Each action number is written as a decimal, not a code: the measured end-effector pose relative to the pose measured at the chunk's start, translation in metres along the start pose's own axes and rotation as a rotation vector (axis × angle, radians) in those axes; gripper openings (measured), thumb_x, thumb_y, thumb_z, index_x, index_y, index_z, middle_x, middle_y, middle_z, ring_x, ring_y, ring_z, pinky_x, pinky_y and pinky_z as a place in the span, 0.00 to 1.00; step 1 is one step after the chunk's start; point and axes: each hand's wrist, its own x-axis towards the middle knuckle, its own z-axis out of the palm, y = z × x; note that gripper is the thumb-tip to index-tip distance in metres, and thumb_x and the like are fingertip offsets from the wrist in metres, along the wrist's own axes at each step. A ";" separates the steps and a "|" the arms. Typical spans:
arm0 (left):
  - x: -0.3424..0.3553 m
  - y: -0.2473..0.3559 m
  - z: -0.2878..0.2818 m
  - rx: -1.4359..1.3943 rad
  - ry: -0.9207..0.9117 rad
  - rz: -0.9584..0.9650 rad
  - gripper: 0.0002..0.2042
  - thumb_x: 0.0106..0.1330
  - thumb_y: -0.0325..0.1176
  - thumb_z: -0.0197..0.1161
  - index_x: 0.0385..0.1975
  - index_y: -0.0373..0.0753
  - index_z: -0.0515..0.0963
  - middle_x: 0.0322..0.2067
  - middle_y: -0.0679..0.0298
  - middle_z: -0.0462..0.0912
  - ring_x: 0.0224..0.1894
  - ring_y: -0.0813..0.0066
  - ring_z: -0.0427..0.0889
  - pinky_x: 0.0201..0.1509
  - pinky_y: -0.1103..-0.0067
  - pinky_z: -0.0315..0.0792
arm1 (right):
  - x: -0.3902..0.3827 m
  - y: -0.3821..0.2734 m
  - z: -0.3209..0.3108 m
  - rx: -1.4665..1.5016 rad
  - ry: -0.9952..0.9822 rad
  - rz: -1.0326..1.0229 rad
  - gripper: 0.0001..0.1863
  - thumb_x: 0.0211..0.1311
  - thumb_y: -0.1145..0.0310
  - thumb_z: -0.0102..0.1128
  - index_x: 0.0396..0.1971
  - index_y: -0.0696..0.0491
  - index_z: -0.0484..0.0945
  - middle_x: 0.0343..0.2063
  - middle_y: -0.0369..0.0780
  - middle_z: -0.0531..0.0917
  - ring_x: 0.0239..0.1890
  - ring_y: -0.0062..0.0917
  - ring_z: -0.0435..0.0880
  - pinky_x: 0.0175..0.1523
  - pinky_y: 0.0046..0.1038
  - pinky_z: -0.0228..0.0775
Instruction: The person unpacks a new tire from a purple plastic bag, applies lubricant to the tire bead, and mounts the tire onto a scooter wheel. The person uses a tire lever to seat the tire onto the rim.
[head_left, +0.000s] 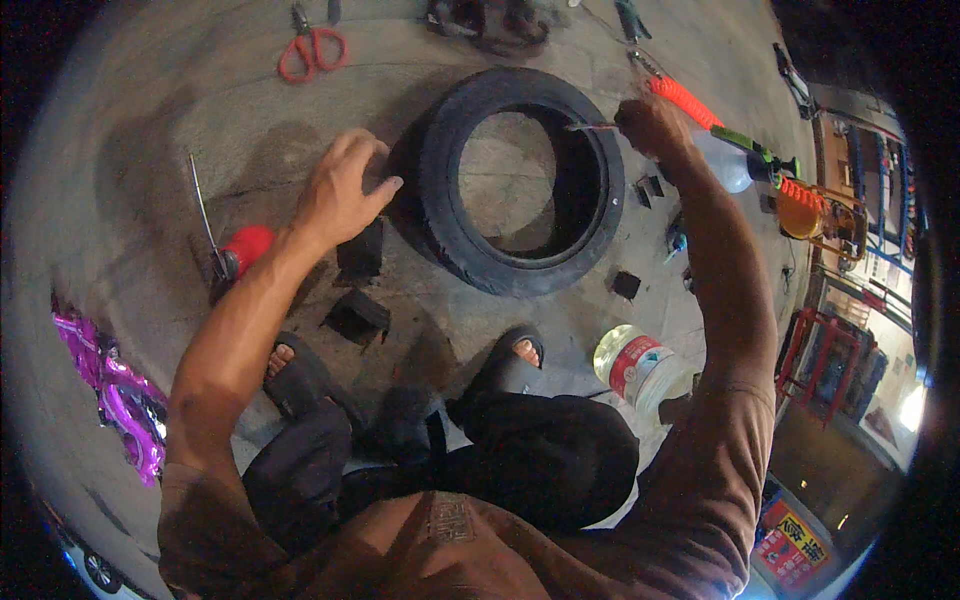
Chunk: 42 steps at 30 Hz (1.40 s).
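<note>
Black rubber in the round: one tyre rests on the floor between your left hand, empty and half open with its thumb spread just beside it, and your right hand, closed around one thin tool whose tip is at the tyre's inner edge. One pair of red-handled scissors lies beyond your left hand; one clear jug sits nearer you than your right.

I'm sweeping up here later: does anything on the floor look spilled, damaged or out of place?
Yes: crumpled, shiny purple wrapping lies at far left, and loose black pieces are scattered around the tyre, looking like litter. No clear spill shows.
</note>
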 end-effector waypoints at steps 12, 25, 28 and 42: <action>0.011 -0.004 0.003 -0.053 0.009 0.016 0.16 0.52 0.33 0.68 0.37 0.34 0.73 0.41 0.53 0.75 0.46 0.52 0.75 0.48 0.67 0.70 | -0.141 -0.064 0.027 -0.074 -0.393 0.139 0.09 0.52 0.70 0.55 0.31 0.54 0.81 0.28 0.50 0.83 0.33 0.44 0.84 0.36 0.43 0.76; 0.017 -0.014 0.003 -0.045 -0.042 -0.056 0.17 0.54 0.37 0.68 0.40 0.36 0.75 0.42 0.54 0.76 0.48 0.55 0.75 0.52 0.68 0.69 | -0.053 -0.169 0.010 -0.195 -0.523 -0.716 0.10 0.50 0.68 0.59 0.28 0.58 0.82 0.27 0.46 0.84 0.28 0.38 0.84 0.31 0.38 0.75; 0.014 -0.018 -0.001 -0.024 -0.026 -0.045 0.17 0.53 0.38 0.68 0.38 0.36 0.76 0.41 0.53 0.77 0.47 0.54 0.75 0.50 0.67 0.70 | -0.014 -0.176 -0.006 0.011 -0.885 -0.349 0.13 0.59 0.66 0.50 0.29 0.58 0.81 0.26 0.42 0.85 0.20 0.26 0.78 0.22 0.31 0.68; 0.000 -0.031 -0.012 -0.070 -0.055 -0.145 0.17 0.53 0.39 0.68 0.37 0.36 0.76 0.39 0.53 0.78 0.45 0.54 0.77 0.49 0.67 0.70 | 0.100 -0.161 -0.068 0.182 -0.786 0.396 0.10 0.57 0.70 0.44 0.19 0.52 0.73 0.11 0.33 0.70 0.10 0.14 0.63 0.14 0.21 0.52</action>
